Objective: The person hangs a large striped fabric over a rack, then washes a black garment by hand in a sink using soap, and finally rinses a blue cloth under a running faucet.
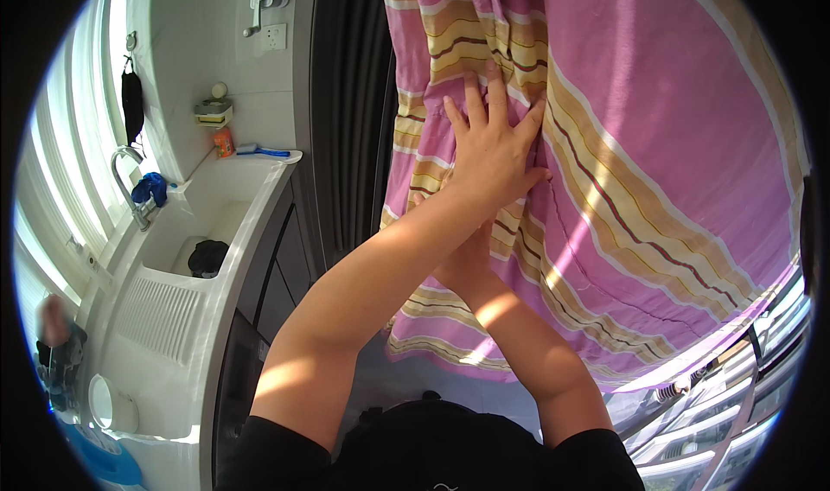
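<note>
A large pink cloth sheet (596,85) with yellow, tan and white wavy stripes hangs in front of me, gathered in folds toward its left side. My left hand (494,141) lies against the folds with its fingers spread, palm to the cloth. Lower down, my right hand (467,262) reaches in under my left forearm and touches the same sheet. The arms cross there, so most of the right hand's fingers are hidden and their grip does not show.
At left stands a white laundry sink (233,180) with a ribbed washboard, a tap (130,188) and a dark cloth (207,258) in its basin. A blue brush (262,151) lies on its ledge. Dark pleated panels (350,102) stand beside the sheet; a window (726,430) is lower right.
</note>
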A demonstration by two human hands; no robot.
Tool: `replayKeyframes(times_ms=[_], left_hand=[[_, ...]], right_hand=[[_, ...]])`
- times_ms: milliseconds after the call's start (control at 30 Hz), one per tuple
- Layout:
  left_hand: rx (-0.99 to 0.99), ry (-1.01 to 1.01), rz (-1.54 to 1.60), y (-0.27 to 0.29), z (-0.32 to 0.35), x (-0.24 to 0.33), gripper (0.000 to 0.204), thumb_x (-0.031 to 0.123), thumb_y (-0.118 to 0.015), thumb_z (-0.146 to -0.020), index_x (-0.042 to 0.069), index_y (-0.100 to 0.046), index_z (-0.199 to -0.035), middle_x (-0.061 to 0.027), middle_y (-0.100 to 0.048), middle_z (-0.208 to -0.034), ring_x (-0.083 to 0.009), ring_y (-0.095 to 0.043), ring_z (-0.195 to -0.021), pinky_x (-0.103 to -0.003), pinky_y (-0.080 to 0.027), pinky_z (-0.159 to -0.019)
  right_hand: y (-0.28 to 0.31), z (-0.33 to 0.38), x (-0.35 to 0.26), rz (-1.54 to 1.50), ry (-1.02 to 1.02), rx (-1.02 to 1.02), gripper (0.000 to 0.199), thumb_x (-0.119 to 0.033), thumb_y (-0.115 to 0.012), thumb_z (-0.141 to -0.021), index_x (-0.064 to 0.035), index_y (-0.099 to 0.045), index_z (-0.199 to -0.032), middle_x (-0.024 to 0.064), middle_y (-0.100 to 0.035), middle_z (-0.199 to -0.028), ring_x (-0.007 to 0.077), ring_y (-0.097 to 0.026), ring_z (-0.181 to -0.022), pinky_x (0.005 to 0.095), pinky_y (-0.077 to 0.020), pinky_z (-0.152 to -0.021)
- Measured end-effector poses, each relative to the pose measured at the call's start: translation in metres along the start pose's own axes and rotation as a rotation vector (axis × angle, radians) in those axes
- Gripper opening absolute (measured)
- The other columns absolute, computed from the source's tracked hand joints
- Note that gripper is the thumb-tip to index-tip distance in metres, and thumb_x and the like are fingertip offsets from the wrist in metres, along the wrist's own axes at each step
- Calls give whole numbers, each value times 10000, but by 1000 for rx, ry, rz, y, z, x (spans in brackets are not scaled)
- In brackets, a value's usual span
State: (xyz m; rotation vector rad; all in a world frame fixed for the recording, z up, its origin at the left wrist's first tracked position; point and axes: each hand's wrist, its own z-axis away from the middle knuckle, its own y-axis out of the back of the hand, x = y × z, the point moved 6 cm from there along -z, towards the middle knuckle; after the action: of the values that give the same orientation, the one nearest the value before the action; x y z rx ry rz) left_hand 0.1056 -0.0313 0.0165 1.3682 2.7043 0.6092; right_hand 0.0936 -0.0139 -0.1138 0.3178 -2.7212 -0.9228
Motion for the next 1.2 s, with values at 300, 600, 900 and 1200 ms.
replayKeyframes(times_ms=[300, 600, 900, 1200], left_hand=[[-145, -176, 296, -21, 15, 18, 797, 323, -765, -669, 272, -433, -1392, -161, -294, -1477, -391, -231, -1372, -774, -167, -965], [-204, -86, 676, -110, 80, -58, 742, 347, -678, -796, 125, -346, -1422, -189, -381, -1407, -429, -308, -1315, -626, -236, -1055], [61, -6, 877, -195, 1, -173, 696, 287, -758, -762, -1, -440, -1311, -208, -445, -1316, -396, -451, -1184, -451, -384, -986], [-63, -307, 1398, -256, -76, -110, 865, 459, -718, -768, 5, -327, -1392, -238, -367, -1381, -426, -364, -1261, -482, -321, -1029]], right_hand=[[-13, -62, 120, 185, -603, 130, 1141, -619, -702, -701, -38, -105, -1482, 217, -158, -1510, 339, -139, -1408, 479, -190, -1116], [98, -73, 253, 764, -527, 585, 1285, -622, -776, -606, 9, -52, -1460, 273, -83, -1502, 434, -44, -1409, 663, -212, -1030], [105, -60, 257, 812, -487, 759, 1046, -303, -821, -711, 81, -167, -1430, 286, -189, -1473, 399, -201, -1367, 467, -174, -1120], [88, 12, 236, 496, -714, 1041, 489, -121, -677, -870, 87, -460, -1255, 159, -505, -1268, 204, -510, -1097, 319, -395, -958]])
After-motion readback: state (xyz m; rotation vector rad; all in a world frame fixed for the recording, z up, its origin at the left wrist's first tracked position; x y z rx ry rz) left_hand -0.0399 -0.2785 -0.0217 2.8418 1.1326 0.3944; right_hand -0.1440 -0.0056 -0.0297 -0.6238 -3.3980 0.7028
